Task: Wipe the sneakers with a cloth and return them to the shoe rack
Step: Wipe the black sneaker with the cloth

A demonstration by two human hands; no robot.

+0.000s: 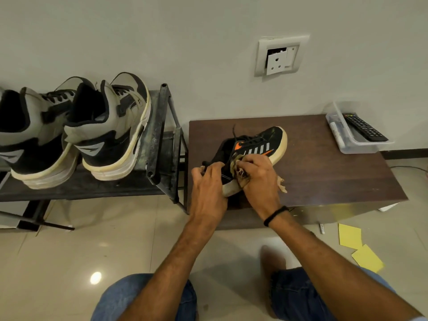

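Note:
A black sneaker (pixel 266 141) with orange marks, grey stripes and a cream sole lies on a low dark wooden table (pixel 324 172), toe pointing away from me. My left hand (pixel 208 188) grips its heel and collar. My right hand (pixel 259 174) holds a crumpled beige cloth (pixel 238 169) pressed against the sneaker's side; a corner of the cloth sticks out under the palm. A dark metal shoe rack (pixel 159 135) stands to the left, carrying a pair of grey-and-black high-top sneakers (pixel 108 128) with their heels toward me.
A clear plastic tray (pixel 354 144) with a black remote control (pixel 363 127) sits on the table's far right corner. Yellow paper sheets (pixel 356 246) lie on the tiled floor at the right. A wall socket (pixel 280 56) hangs loose above the table.

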